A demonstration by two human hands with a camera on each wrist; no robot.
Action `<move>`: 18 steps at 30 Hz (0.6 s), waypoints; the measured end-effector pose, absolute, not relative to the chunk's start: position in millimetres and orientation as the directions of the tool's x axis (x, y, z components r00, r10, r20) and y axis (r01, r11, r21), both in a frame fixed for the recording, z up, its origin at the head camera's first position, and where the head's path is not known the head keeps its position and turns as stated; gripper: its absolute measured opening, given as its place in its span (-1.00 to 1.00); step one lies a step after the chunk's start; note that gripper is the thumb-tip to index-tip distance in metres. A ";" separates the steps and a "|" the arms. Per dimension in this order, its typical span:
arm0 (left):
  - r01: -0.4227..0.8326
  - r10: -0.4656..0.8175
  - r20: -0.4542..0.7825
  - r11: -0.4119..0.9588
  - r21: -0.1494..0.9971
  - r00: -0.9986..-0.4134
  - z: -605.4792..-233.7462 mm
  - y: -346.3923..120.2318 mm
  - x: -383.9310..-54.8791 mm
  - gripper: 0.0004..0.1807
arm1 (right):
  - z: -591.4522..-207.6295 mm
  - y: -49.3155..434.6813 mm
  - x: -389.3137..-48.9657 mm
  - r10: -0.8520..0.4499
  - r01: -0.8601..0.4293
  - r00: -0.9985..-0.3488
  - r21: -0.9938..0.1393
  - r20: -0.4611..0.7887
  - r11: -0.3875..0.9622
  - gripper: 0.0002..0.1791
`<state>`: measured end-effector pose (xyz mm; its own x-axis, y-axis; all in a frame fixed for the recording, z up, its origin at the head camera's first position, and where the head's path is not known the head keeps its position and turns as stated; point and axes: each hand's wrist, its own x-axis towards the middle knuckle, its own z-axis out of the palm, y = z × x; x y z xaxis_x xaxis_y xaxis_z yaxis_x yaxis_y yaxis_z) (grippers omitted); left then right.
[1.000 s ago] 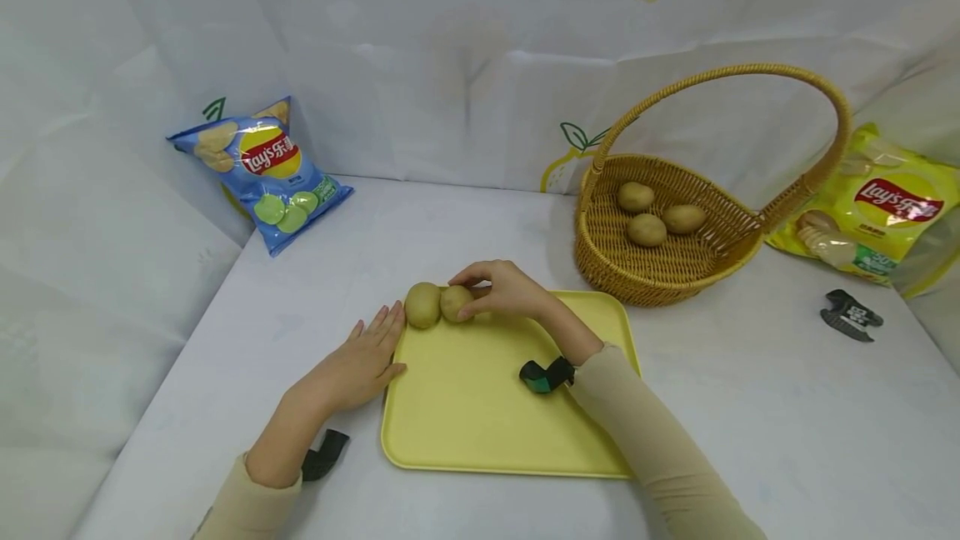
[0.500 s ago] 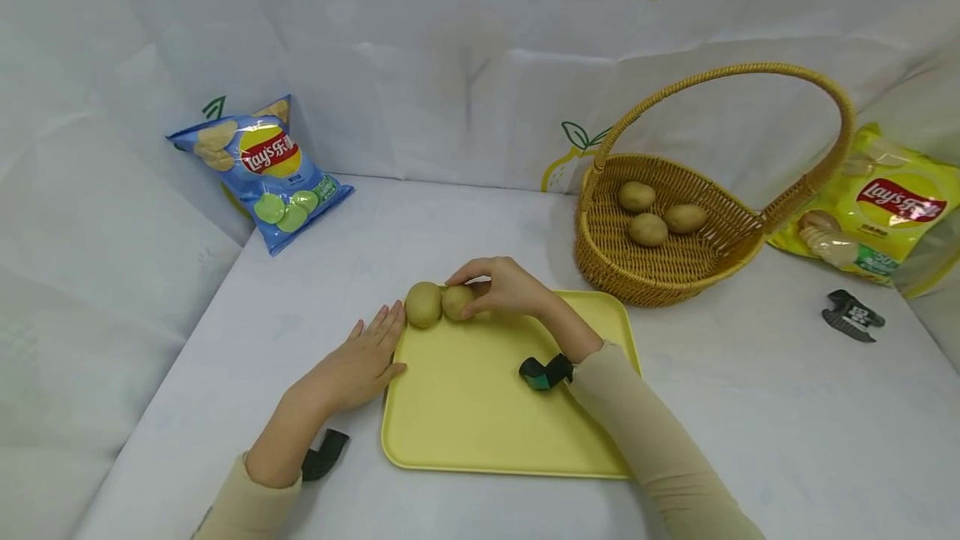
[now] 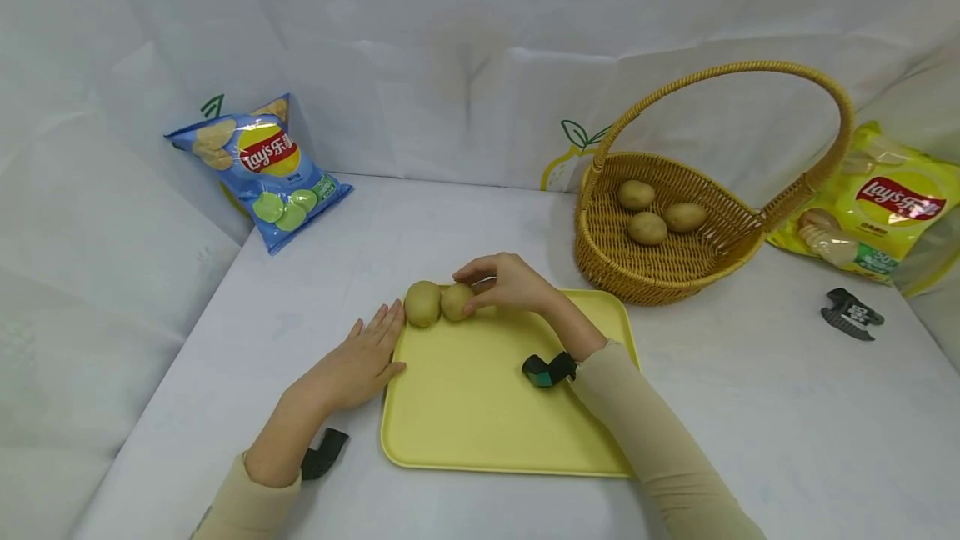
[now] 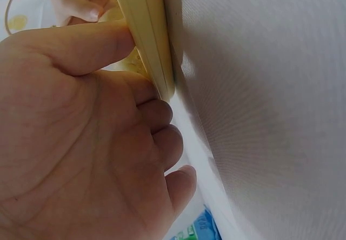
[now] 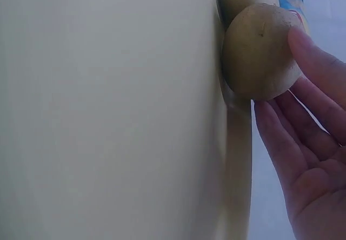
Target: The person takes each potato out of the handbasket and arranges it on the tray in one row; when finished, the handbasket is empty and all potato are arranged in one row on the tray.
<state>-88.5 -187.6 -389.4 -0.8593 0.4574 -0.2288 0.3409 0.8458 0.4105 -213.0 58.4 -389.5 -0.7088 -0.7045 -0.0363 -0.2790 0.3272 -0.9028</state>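
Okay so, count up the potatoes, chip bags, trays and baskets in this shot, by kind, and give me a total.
Potatoes: 5
Chip bags: 2
Tray: 1
Basket: 1
Total: 9

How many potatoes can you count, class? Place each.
5: back potato, front potato and right potato inside the basket; left potato and neighbouring potato at the far-left corner of the tray.
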 end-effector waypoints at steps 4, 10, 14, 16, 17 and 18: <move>0.342 0.460 -0.231 0.845 0.411 -0.858 -389.7 -187.7 -89.1 -0.28 | -388.7 57.8 -212.6 -0.699 -0.284 -0.715 -0.900 -0.032 0.332 -0.57; 0.346 0.462 -0.228 0.844 0.410 -0.857 -390.5 -188.0 -89.4 -0.29 | -388.4 57.2 -214.0 -0.735 -0.369 -0.675 -0.892 0.063 0.262 -0.58; 0.349 0.465 -0.226 0.842 0.412 -0.856 -390.5 -187.6 -89.4 -0.29 | -389.1 57.8 -216.5 -0.750 -0.392 -0.657 -0.884 0.075 0.255 -0.57; 0.346 0.463 -0.229 0.843 0.411 -0.856 -390.9 -187.6 -89.6 -0.29 | -389.5 58.2 -217.4 -0.755 -0.380 -0.652 -0.889 0.063 0.254 -0.56; 0.344 0.461 -0.232 0.845 0.409 -0.857 -391.2 -187.7 -89.7 -0.28 | -389.5 58.5 -217.7 -0.756 -0.370 -0.652 -0.894 0.056 0.252 -0.55; 0.341 0.458 -0.234 0.847 0.408 -0.857 -391.5 -187.7 -89.9 -0.28 | -389.5 58.7 -217.9 -0.756 -0.363 -0.653 -0.897 0.051 0.253 -0.54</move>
